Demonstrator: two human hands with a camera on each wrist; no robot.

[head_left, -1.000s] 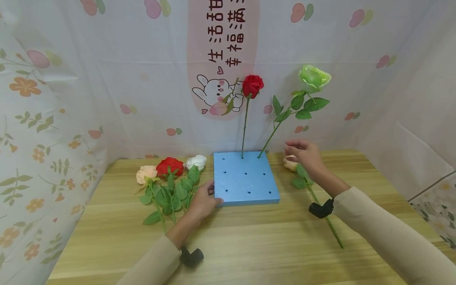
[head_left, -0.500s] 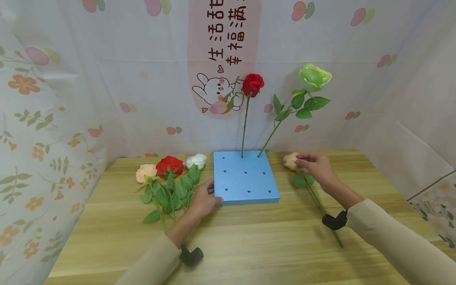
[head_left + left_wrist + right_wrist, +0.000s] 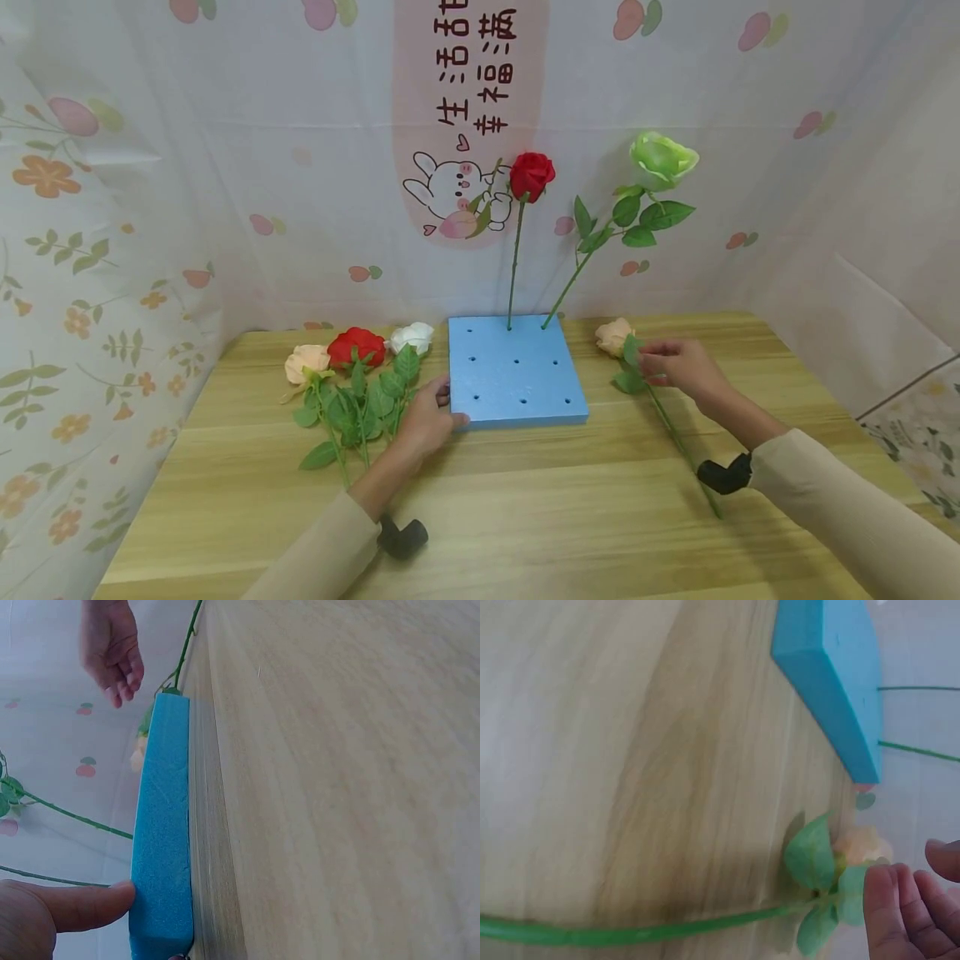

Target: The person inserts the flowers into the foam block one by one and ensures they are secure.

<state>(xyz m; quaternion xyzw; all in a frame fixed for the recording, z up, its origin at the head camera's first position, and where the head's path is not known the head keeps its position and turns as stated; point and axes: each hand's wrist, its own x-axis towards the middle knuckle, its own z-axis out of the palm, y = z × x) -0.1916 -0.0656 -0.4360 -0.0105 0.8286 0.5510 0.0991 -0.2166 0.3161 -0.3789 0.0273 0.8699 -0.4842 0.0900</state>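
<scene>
My left hand grips the front left corner of a light blue foam block with rows of small holes. Its thumb presses on the holed face in the left wrist view. A red rose and a green rose stand in holes along the back edge, the green one leaning right. To the block's right, a peach rose lies on the table. Over its leaves hovers my right hand, thumb and fingers apart with nothing between them, as the right wrist view shows.
Left of the block lie another peach rose, a red rose and a white rose, stems toward me. The wooden table backs onto a printed cloth, with more cloth at both sides.
My right hand has come down from above the peach bloom, moving right and toward me to the leaves. The left hand and the block have stayed put.
</scene>
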